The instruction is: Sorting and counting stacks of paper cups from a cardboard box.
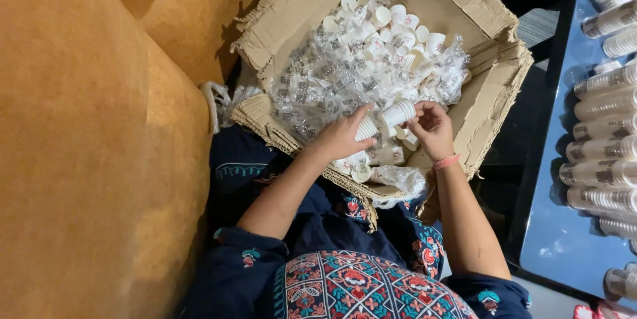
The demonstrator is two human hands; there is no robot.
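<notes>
**Hands on a short stack of paper cups over an open carton**

Gripped between both our hands is a short stack of white paper cups (397,114), lying sideways just above the carton's near edge. Our left hand (342,136) closes its fingers around the stack's lower end; our right hand (432,130) curls its fingers on the upper end, a pink band at its wrist.

Items, largest first:

1. Orange-brown upholstered surface (79,146), filling the view at our left.
2. Cardboard carton (494,70), flaps torn and open, resting against our lap.
3. Blue tabletop (564,239) at our right, well apart from the carton.
4. Heap of clear plastic wrappers (325,80) inside the carton, mixed with loose white cups (398,23).
5. Sleeved cup stacks (600,150), lying side by side on the tabletop.
6. Crumpled wrapper (398,179) draped over the carton's near edge, just below our hands.
</notes>
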